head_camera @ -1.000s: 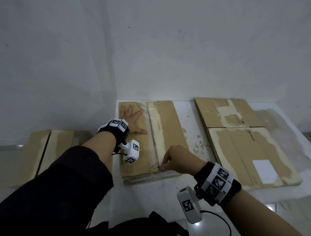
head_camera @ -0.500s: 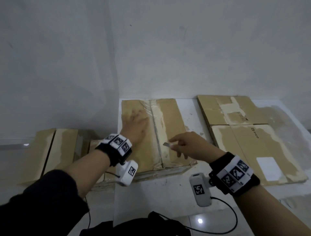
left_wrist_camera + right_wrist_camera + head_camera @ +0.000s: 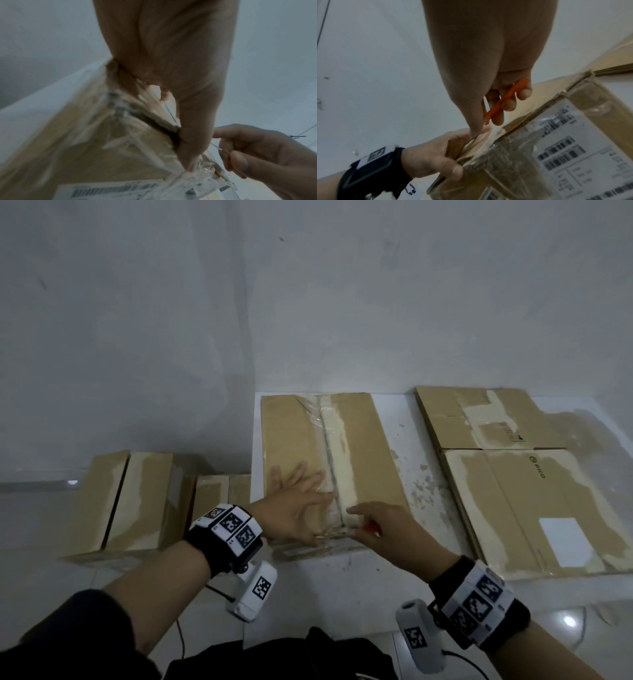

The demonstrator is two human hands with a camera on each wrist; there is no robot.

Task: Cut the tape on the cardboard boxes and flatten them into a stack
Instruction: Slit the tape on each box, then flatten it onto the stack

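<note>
On the white tabletop [image 3: 370,587], at the 12 o'clock side of the two hands, a taped cardboard box [image 3: 370,453] with a seam of clear tape [image 3: 330,440] down the middle of its top. Left hand [image 3: 294,513] laid on the left flap with fingers spread, thumb hooked over the near edge by the seam; in the left wrist view [image 3: 171,60] the thumb pushed into the dark gap of the seam. Right hand [image 3: 390,530] at 3 o'clock of the left one, touching the near end of the right flap, fingers curled round an orange cutter [image 3: 506,98], thumb tip meeting the left hand at the torn tape. White barcode label [image 3: 573,142] on the near side wall of the box. At 3 o'clock of the box, well apart, a stack of flattened boxes [image 3: 513,474]. At 9 o'clock, lower than the tabletop, two more upright boxes [image 3: 133,501], details dim.
</note>
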